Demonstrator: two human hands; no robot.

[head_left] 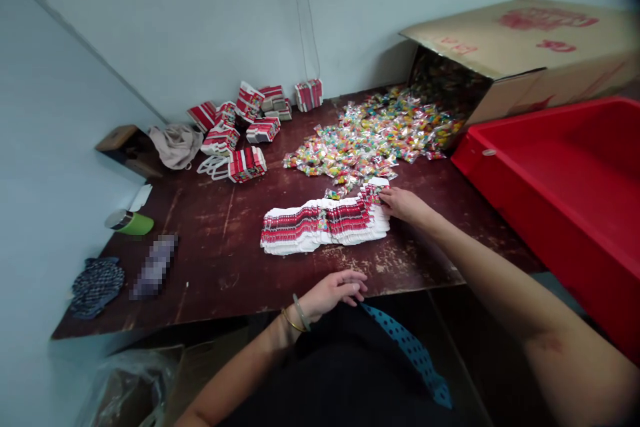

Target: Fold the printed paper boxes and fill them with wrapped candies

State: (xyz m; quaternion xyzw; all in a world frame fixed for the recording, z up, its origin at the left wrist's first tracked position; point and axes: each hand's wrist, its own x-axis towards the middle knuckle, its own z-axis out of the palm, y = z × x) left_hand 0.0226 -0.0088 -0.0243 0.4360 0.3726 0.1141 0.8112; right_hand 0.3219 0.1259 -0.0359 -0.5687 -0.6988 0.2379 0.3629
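A fanned row of flat red-and-white printed cartons [295, 230] lies across the middle of the table, overlapping one another. At its right end, my right hand [404, 204] has its fingers closed at the edge of the topmost flat carton [373, 192]. By the table's front edge is my left hand [340, 288], its fingers loosely bent and a little apart, with nothing in them. It wears bracelets at the wrist and is separate from the row. Just behind the cartons spreads a heap of small clear packets with colourful contents [370, 137].
Bundled carton stacks [247, 165] sit at the back left. A cardboard box [540, 47] lies open toward the packets, beside a large red tub [500, 153] on the right. At left are a green cup [137, 223], a cloth [177, 145] and a dark checked fabric bundle [97, 285].
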